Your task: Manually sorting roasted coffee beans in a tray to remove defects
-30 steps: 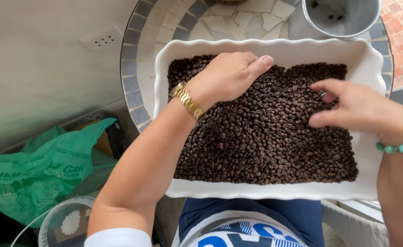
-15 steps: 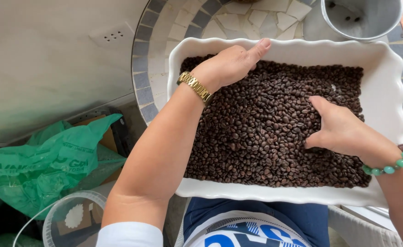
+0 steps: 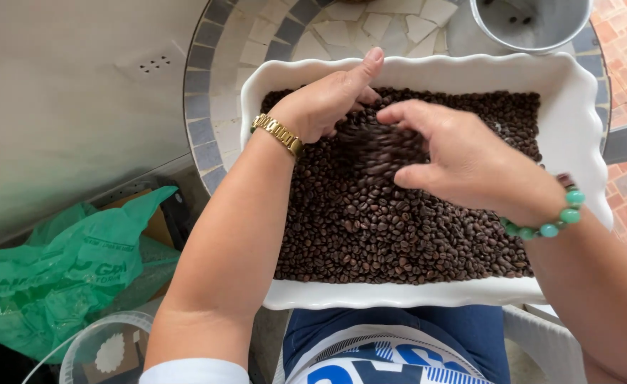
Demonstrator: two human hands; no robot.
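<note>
White rectangular ceramic baking dish with a scalloped rim [image 3: 576,99] sits on a round mosaic-tiled table [image 3: 221,85], its near edge over the person's lap. Dish is filled with dark brown roasted coffee beans [image 3: 399,227], a thick layer covering almost the whole floor; bare white shows only along the right wall.

Left hand [image 3: 328,99], with a gold link watch [image 3: 276,134] on the wrist, is over the far left part of the dish, fingers curled loosely, thumb stretched toward the far rim. Some beans under the palm are blurred; cannot tell if any are clenched inside it.

Right hand [image 3: 463,160], with a green bead bracelet [image 3: 552,222] on the wrist, is over the middle of the beans, fingers bent down and cupped toward the left hand, thumb pointing left. Fingertips hidden from above, so cannot tell whether it grasps beans or only touches them. The two hands are close together, nearly meeting.

Grey metal bucket [image 3: 534,25] stands on the table just beyond the far right corner of the dish. Crumpled green plastic bag [image 3: 57,277] lies on the floor to the left, with a clear round plastic container [image 3: 107,348] near it.
</note>
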